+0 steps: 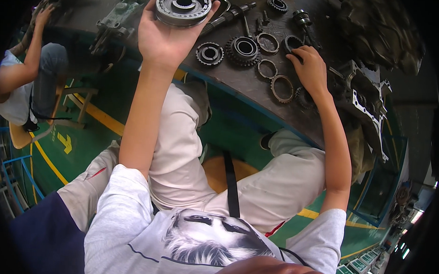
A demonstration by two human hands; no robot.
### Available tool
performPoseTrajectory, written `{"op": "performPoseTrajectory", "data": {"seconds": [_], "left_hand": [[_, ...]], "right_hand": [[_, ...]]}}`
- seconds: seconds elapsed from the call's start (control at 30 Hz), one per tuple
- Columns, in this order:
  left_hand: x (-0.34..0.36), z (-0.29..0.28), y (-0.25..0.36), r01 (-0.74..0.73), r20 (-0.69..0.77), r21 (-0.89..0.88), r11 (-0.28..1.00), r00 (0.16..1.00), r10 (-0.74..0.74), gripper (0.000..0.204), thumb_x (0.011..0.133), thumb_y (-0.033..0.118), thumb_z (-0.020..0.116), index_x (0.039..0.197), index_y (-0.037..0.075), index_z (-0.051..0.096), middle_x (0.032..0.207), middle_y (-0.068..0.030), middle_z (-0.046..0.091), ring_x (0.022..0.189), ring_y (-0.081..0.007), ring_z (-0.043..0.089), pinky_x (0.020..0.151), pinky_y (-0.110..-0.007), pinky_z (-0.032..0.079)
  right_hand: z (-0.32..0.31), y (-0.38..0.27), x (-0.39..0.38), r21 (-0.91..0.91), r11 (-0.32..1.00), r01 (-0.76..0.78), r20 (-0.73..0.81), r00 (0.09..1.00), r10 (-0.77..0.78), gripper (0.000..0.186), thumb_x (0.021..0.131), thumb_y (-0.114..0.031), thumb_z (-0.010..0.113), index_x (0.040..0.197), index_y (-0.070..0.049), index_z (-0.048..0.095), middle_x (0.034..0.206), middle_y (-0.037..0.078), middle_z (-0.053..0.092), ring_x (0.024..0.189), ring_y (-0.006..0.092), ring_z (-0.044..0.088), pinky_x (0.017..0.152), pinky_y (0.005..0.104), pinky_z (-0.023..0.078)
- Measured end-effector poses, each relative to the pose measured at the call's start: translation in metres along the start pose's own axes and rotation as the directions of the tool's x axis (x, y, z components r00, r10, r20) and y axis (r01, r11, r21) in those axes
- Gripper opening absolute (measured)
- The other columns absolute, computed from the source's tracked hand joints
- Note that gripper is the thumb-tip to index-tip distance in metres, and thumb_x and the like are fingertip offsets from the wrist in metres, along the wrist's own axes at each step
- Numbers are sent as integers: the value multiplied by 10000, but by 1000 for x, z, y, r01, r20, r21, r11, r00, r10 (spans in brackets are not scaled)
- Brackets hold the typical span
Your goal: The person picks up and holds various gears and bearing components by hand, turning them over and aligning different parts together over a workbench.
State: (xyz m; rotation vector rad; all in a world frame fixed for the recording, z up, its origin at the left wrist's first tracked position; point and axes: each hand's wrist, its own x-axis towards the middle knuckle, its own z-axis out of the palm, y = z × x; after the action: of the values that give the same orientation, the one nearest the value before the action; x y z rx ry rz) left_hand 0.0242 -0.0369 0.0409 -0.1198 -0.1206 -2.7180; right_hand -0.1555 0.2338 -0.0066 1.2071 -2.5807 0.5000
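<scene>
Palm up, my left hand [162,41] supports a round steel synchronizer hub [184,6], with fingers and thumb around its rim, above the bench's far edge. My right hand [310,67] reaches over the dark workbench [240,82], its fingers on a ring gear [293,43] that they partly hide. Between the hands lie a large dark gear [243,50], a smaller splined hub [210,54] and several thin toothed rings, one a synchronizer ring [282,88]. A splined shaft [229,17] lies behind them.
At the right of the bench stands a metal housing [371,96]. A greenish casting [120,15] lies at the left. Another small gear [277,4] is at the back. A seated co-worker [26,77] is at far left, and somebody's leg [89,185] is close to my left side.
</scene>
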Motion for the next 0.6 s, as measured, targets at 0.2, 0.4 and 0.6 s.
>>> {"op": "performPoseTrajectory", "data": {"seconds": [0.2, 0.4, 0.6], "left_hand": [[-2, 0, 9, -9, -29, -41, 999, 1000, 8, 506, 994, 319, 370, 1276, -64, 543, 1323, -298, 545, 1285, -440, 481, 1144, -567, 343], [-7, -23, 27, 189, 288, -72, 979, 944, -161, 625, 992, 298, 319, 1426, -152, 319, 1455, -336, 375, 1384, -465, 352, 1200, -562, 266], [-4, -26, 17, 220, 265, -79, 972, 945, -193, 618, 991, 312, 335, 1415, -137, 347, 1397, -320, 454, 1330, -447, 430, 1176, -556, 312]], "right_hand": [[-9, -36, 4, -81, 992, 94, -99, 990, -102, 258, 850, -219, 724, 1016, -21, 734, 1005, 91, 684, 996, 297, 623, 815, 397, 519], [15, -87, 9, 260, 959, 111, -12, 994, -111, 565, 768, -416, 812, 1076, 45, 705, 1090, 163, 674, 1074, 330, 599, 938, 399, 481], [27, -91, 12, 372, 928, 7, -2, 1000, -7, 583, 723, -389, 851, 1071, 54, 701, 1098, 185, 671, 1076, 333, 605, 948, 397, 475]]}}
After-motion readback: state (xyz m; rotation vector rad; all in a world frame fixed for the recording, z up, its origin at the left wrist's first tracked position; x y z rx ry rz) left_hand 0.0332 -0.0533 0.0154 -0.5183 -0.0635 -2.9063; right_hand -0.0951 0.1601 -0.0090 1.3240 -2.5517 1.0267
